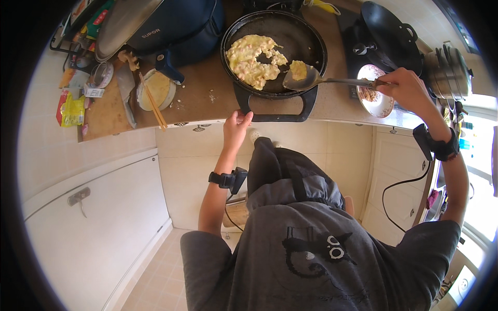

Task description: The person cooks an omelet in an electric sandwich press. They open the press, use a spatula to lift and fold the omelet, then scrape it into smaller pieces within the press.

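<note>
My right hand (pixel 406 87) grips the handle end of a metal cooking spatula (pixel 338 81), above a plate with a patterned rim (pixel 383 110) that holds brown food. The spatula's broad blade rests inside a round black pan (pixel 295 29), with a small piece of yellow batter (pixel 298 70) on it. Left of that piece, a larger mass of yellow batter with pinkish bits (pixel 249 58) lies on the pan's floor, with a gap on its right side. At the counter's front edge, my left hand (pixel 236 126) pinches the left corner of the pan's wide black handle (pixel 272 117).
Wooden chopsticks (pixel 153 103) lean across a bowl of pale batter (pixel 157 87). Beside it a cleaver (pixel 126 93) lies on a cutting board (pixel 107 112). A dark blue pot (pixel 175 31) stands behind. A black wok (pixel 385 35) sits right, near stacked steel pots (pixel 447 74).
</note>
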A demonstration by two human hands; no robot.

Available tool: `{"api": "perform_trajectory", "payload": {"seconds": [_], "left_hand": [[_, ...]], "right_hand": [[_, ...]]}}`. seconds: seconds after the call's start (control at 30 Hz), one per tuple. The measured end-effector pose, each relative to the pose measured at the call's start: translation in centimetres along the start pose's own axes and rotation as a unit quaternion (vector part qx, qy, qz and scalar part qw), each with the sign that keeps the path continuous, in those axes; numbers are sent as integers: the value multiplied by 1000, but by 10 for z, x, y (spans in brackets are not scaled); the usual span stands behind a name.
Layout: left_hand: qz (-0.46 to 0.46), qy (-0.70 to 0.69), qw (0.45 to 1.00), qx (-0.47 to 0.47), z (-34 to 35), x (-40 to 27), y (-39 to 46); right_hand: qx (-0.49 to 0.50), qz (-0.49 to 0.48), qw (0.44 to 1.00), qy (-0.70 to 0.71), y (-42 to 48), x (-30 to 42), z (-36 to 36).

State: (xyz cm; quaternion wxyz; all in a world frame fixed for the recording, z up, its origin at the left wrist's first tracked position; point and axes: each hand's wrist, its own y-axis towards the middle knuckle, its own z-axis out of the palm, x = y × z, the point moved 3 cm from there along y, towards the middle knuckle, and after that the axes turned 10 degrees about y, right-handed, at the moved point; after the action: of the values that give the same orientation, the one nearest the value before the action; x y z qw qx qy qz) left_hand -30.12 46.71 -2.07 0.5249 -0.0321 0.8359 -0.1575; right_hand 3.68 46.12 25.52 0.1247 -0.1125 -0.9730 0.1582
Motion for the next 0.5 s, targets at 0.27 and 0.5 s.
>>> {"api": "perform_trajectory", "payload": {"seconds": [0.27, 0.5], "left_hand": [[17, -2, 1000, 3, 4, -1, 2], [3, -4, 1000, 11, 3, -8, -2]], "right_hand": [[-20, -111, 991, -66, 50, -5, -22], [-40, -181, 976, -118, 100, 21, -28]]}}
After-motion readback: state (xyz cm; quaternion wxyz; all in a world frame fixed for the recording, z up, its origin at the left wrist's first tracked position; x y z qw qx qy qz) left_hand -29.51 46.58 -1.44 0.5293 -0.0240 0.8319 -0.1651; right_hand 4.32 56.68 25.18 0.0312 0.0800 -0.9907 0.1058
